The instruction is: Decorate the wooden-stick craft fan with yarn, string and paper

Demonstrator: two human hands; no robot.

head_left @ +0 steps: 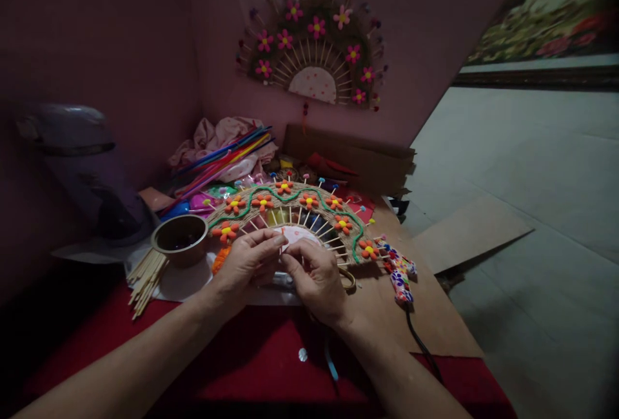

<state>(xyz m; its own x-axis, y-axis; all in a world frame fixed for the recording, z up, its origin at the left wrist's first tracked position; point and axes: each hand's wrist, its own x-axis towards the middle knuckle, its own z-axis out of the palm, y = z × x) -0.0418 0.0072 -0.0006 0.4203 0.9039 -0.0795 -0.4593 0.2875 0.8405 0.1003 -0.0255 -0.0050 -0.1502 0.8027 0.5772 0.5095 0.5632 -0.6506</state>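
Note:
My left hand (249, 258) and my right hand (316, 277) meet at their fingertips, thumbs and fingers pinched. Whatever sits between them is too small to make out. Just behind them lies a half-round fan (309, 201) of twine and thin sticks, with orange flowers, a wavy green strip and small coloured tips along its outer edge. Its white inner half-circle (302, 236) is partly covered by my fingers. By my right hand shows a scissors handle (348, 281). Left of my left hand is an orange bundle (220, 260), partly hidden.
A brown bowl (180, 238) and wooden sticks (146, 282) are at left. Coloured pipe cleaners (227, 158) are heaped behind. At right, a flower-patterned tool (401, 274) with a black cord rests on cardboard (435, 316). A similar fan (316, 45) hangs on the wall.

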